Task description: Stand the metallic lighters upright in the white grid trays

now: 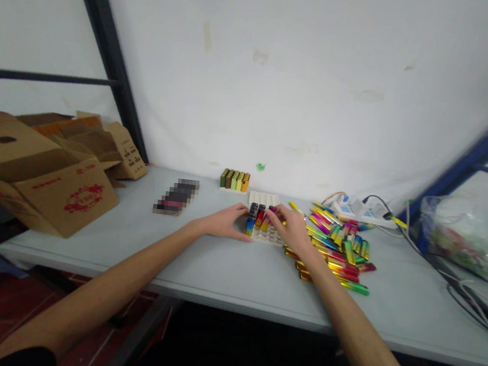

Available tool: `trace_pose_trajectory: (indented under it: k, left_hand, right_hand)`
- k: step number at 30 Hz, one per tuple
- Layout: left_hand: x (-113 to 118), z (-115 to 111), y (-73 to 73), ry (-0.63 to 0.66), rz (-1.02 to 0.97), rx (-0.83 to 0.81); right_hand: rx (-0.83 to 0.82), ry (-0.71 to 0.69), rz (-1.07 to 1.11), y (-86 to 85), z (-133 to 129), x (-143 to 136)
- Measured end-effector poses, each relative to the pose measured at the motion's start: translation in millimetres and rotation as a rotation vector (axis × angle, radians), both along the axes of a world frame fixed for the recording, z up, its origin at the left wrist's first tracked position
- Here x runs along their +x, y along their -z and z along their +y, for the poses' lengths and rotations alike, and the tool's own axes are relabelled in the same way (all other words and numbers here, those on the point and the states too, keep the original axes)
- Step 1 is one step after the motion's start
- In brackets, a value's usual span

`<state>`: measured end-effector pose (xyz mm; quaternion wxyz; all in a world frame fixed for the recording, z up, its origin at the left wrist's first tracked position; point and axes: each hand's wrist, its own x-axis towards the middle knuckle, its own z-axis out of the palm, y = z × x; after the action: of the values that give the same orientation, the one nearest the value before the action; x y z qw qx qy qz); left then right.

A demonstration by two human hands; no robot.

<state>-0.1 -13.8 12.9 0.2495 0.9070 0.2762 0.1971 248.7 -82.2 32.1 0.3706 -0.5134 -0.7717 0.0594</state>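
Note:
A white tray with round holes (272, 236) lies on the table, its left part holding upright shiny lighters with dark tops (250, 225). My left hand (226, 221) rests at the tray's left side, thumb and fingers spread around its edge and touching the leftmost row. Over the tray's back part, my right hand (290, 223) has its fingertips pinched on a red lighter (271, 211) among the upright ones. Right of the tray lies a loose pile of shiny multicoloured lighters (342, 247), partly hidden by my right wrist.
Behind stand a filled tray of green-to-orange lighters (234, 181) and a second white tray (264, 199). Cardboard boxes (71, 192) and a pixelated dark object (176, 197) are left. A power strip (364, 211), cables and a clear plastic bag (476, 233) are right.

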Motion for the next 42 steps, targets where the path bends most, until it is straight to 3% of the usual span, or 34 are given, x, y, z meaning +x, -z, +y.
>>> trace_pose_trajectory:
  k: [6,14,18,21,25,29,33,38,42]
  left_hand:
    - [0,1,1.0,0.014,-0.009,0.012]
    - [0,2,1.8,0.003,0.002,0.017]
    - [-1,3,2.3,0.001,0.011,0.021]
    - [-1,3,1.7,-0.003,0.013,0.018]
    - [-1,2,-0.2,-0.012,0.014,0.002]
    - [-1,3,-0.3,-0.007,0.004,-0.002]
    - [0,4,1.0,-0.008,0.018,0.004]
    - [0,4,0.7,-0.014,0.039,0.005]
    - [-1,4,1.2,-0.001,0.028,0.010]
  right_hand:
    - [-0.072,-0.082,-0.166,7.8,4,-3]
    - [-0.082,0.051,-0.428,4.8,2,-10]
    - [-0.076,0.022,-0.382,-3.7,2,2]
    - [-0.047,0.149,-0.385,-6.3,10,28]
    - [-0.070,0.366,-0.429,1.0,24,76]
    - [-0.091,0.346,-0.414,12.8,35,109]
    - [-0.126,0.265,-0.422,18.0,41,111]
    - [-0.138,0.271,-0.393,16.9,43,107]
    - [-0.058,0.243,-0.155,12.4,41,105]
